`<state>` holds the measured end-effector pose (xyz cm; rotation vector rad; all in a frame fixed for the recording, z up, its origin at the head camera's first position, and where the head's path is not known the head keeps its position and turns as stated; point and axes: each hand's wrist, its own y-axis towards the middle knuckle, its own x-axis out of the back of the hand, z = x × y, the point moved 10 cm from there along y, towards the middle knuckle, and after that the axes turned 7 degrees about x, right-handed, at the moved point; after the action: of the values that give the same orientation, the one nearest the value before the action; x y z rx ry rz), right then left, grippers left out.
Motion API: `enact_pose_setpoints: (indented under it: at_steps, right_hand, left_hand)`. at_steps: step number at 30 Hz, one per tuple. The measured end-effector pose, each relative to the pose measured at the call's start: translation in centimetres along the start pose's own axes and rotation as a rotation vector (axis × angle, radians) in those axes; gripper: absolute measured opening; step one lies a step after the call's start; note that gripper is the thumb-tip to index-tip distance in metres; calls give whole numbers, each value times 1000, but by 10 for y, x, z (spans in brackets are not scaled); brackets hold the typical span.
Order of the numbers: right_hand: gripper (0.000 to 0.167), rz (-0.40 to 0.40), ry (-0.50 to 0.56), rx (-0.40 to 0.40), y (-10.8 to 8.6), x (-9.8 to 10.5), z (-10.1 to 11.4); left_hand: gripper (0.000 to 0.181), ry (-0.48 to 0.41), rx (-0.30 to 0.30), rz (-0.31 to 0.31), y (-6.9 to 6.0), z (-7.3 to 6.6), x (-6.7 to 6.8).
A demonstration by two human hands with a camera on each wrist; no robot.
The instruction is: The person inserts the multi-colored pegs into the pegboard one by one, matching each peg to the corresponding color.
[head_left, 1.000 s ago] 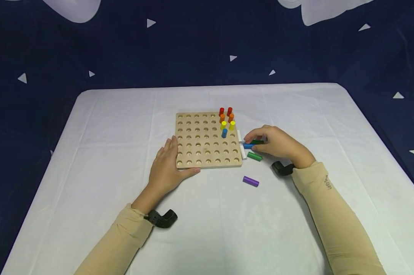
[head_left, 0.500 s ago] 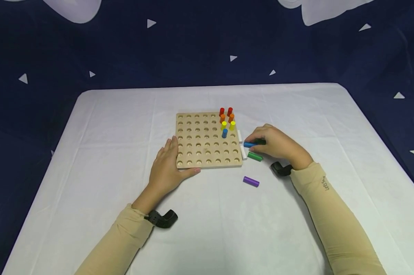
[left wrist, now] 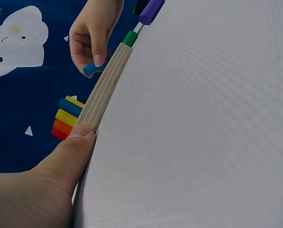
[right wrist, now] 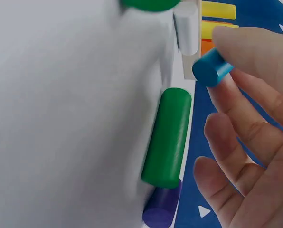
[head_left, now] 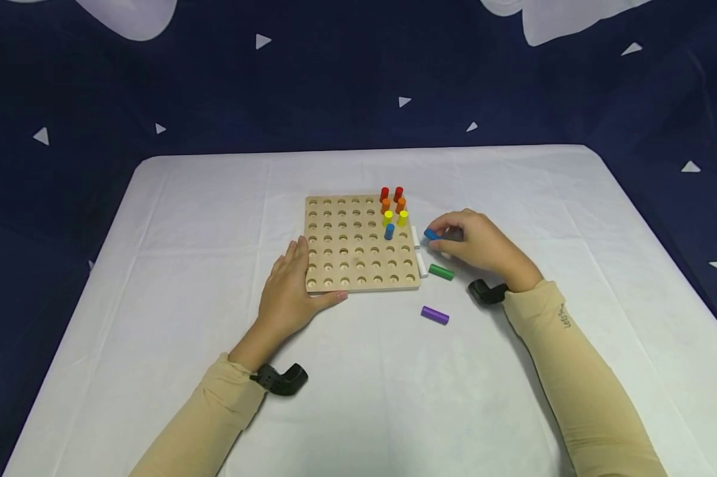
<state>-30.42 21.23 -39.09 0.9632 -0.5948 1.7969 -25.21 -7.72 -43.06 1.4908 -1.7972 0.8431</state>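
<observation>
The right hand (head_left: 480,245) pinches a blue peg (head_left: 431,234) between thumb and fingertips, just off the right edge of the wooden pegboard (head_left: 358,262); the right wrist view shows the same blue peg (right wrist: 212,67) lifted. Along the board's left edge lies the left hand (head_left: 283,305), fingers straight at the side and thumb at the front edge; its thumb presses the board (left wrist: 106,90) in the left wrist view. Red, orange and yellow pegs (head_left: 402,218) stand in pairs at the board's back right, with one blue peg (head_left: 389,231) in front of them.
White pieces (head_left: 422,264) lie against the board's right edge. A green peg (head_left: 441,271) and a purple peg (head_left: 434,315) lie on the white tablecloth (head_left: 358,397) to the right and front right. Another green piece (right wrist: 151,4) shows at the top of the right wrist view.
The right hand has taken hold of the blue peg that lay right of the board and raised it slightly, away from the table. The left hand has stayed on the board.
</observation>
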Motion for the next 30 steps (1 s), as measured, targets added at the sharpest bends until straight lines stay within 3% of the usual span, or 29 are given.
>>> enact_pose_setpoints:
  at_steps: [5,11,22,30]
  right_hand:
    - [21,-69,53,-27,4,7,1]
    - [18,-142,115,18,10,10,12]
    - [21,-160,156,50,24,3,23]
    - [21,-134,181,31,30,-5,23]
  left_hand:
    - [126,-2,-4,-9,1,0,2]
    - [126,-11,-7,-11,1,0,2]
    - [126,-13,0,-23,2,0,1]
    - [126,-17,10,-38,1,3,1]
